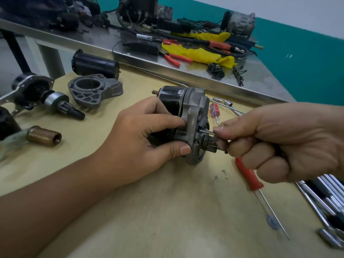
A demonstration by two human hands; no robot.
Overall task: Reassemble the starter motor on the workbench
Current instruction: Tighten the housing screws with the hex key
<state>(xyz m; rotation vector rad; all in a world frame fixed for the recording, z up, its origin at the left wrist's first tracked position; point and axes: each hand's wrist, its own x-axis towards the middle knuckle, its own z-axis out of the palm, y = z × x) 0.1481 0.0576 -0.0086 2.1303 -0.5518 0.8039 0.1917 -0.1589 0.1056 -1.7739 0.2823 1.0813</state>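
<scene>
Left hand gripping the black-and-grey metal starter motor on the tan wooden table, right hand fisted round a thin dark tool, tip at the housing, red-handled screwdriver lying beneath

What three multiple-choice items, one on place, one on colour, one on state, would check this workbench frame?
1. Where does the empty grey housing lie?
A. Left of the held starter motor, on the tan bench
B. On the yellow cloth
C. In the right hand

2. What colour is the handle of the screwdriver lying below the right hand?
A. Blue
B. Red
C. Green

3. What is the left hand doing?
A. Resting flat on the bench
B. Gripping the starter motor
C. Holding pliers

Answers: 1 A, the housing sits on the tan surface left of the motor. 2 B, the handle is plainly red. 3 B, thumb and fingers curl round the motor body, while the right hand holds a thin tool against its grey end.
</scene>
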